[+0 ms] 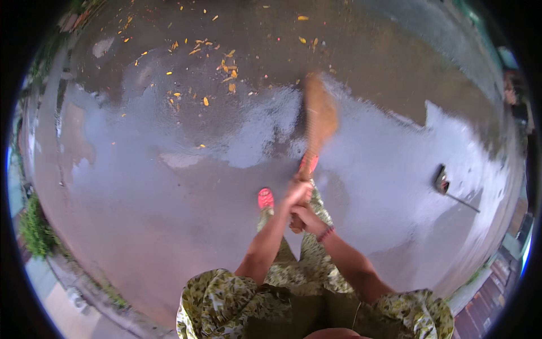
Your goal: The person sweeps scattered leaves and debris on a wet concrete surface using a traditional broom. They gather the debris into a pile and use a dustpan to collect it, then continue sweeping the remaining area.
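A tan straw broom (322,116) stretches away from me over wet pavement, its head blurred by motion. My left hand (297,192) is wrapped round the handle just below the bristles. Closer to my body, my right hand (307,218), with a dark red bracelet at the wrist, grips the handle's near end. Yellow fallen leaves (232,72) lie scattered on the ground beyond, mostly to the left of the broom head. Whether the bristles touch the ground I cannot tell.
Wet, reflective pavement (214,226) spreads all round me. A long-handled dustpan (442,179) rests on the ground at the right. My pink shoes (265,198) stand below the broom. Along the left edge are a green bush (37,229) and a curb (96,294).
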A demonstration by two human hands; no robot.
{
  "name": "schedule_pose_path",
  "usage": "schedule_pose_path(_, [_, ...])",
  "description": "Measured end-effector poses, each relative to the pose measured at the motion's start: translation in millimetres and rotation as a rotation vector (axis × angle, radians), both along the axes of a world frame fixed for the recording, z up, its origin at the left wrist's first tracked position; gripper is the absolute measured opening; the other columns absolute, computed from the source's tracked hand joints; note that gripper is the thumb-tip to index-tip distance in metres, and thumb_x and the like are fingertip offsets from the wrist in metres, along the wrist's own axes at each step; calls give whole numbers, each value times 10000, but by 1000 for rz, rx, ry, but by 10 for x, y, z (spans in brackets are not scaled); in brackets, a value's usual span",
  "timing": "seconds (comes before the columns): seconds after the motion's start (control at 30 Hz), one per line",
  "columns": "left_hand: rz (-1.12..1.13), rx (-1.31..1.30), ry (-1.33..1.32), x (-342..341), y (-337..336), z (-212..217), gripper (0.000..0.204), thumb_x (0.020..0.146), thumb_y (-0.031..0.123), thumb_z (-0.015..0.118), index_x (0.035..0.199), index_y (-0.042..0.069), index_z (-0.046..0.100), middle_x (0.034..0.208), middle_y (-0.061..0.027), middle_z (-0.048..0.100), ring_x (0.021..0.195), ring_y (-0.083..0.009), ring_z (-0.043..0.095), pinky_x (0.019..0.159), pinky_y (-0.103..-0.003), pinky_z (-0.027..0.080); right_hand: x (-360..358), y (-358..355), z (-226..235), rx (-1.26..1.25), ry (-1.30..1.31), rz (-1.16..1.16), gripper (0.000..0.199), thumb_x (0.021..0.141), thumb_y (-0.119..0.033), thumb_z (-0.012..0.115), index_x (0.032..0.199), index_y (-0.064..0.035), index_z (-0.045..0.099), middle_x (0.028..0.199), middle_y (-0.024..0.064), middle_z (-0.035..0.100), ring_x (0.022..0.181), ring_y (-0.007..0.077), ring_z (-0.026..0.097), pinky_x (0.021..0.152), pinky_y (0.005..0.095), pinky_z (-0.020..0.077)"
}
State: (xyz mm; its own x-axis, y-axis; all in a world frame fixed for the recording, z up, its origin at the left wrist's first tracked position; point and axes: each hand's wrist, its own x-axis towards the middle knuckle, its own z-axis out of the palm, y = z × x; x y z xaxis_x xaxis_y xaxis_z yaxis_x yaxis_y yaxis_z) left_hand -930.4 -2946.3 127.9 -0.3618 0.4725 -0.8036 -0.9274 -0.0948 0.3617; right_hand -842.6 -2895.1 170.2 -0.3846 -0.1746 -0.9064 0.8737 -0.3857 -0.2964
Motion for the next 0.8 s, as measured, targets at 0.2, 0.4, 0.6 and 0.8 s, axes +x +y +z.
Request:
schedule_pose_path(0.2, [485, -558, 49, -1250, -691, 694, 428, 675, 25, 554, 1094, 42, 466, 593, -62, 522, 424, -149, 511, 363, -287, 440, -1513, -110, 497, -413, 64, 299, 153, 745, -95, 550, 858, -48, 458, 625, 38, 482, 469, 141, 478, 412, 290, 411])
schedule_pose_path(0.4, [421, -442, 249, -1033, 971, 823, 475, 684, 18, 559, 1129, 97, 414, 609, -62, 532, 432, -155, 513, 380, -263, 455, -1185, 1311, 965, -188, 126, 40, 313, 720, -68, 547, 993, -32, 398, 588, 42, 486, 417, 150, 498, 365, 290, 407])
schedule_pose_path(0.6, [18, 101, -70, -1092, 2495, 735, 530, 676, 22, 574, 1152, 139, 374, 593, -40, 487, 450, -140, 499, 375, -282, 423, -1229, 2285, 1088, 227, -69, -184, 223, 719, -43, 539, 917, 24, 463, 609, 64, 513, 437, 167, 523, 386, 296, 440])
schedule_pose_path(0.8, [18, 70, -181, -1606, 2010, -400, 132, 707, 138, 590, 778, 46, 528, 587, -40, 527, 472, -139, 521, 428, -270, 458, -2010, 1965, 348, 166, 10, 2, 193, 726, -80, 594, 867, 43, 546, 667, 72, 569, 538, 170, 570, 457, 308, 472])
